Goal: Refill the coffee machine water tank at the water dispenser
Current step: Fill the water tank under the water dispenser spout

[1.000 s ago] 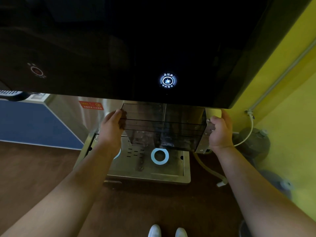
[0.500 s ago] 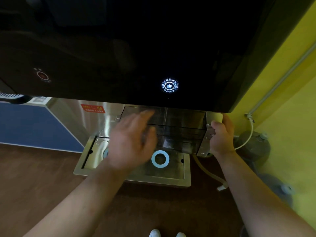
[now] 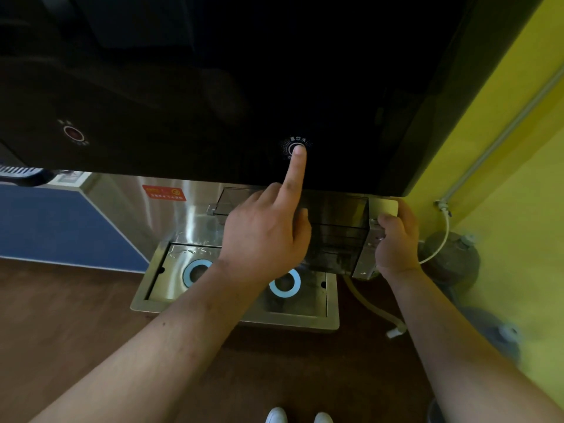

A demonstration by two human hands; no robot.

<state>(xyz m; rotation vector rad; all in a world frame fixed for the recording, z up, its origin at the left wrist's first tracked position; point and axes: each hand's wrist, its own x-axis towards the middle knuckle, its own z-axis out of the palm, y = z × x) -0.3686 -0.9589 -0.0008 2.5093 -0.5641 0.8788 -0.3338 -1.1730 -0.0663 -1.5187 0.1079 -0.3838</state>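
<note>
Midway: our right hand (image 3: 396, 239) grips the water tank (image 3: 335, 227) by its right end beneath the dispenser (image 3: 213, 87), above the drip tray (image 3: 238, 319). Our left hand (image 3: 265, 236), holding nothing, presses the button (image 3: 290, 146) with one straight forefinger. Filling and return, we judge, remain.

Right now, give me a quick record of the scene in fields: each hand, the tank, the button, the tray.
left hand: index fingertip pressed on the round button of the black dispenser panel
right hand: grips the right end of the water tank
water tank: clear, held just under the panel's lower edge, above the drip tray
drip tray: steel, below the tank
water flow: cannot tell
</note>
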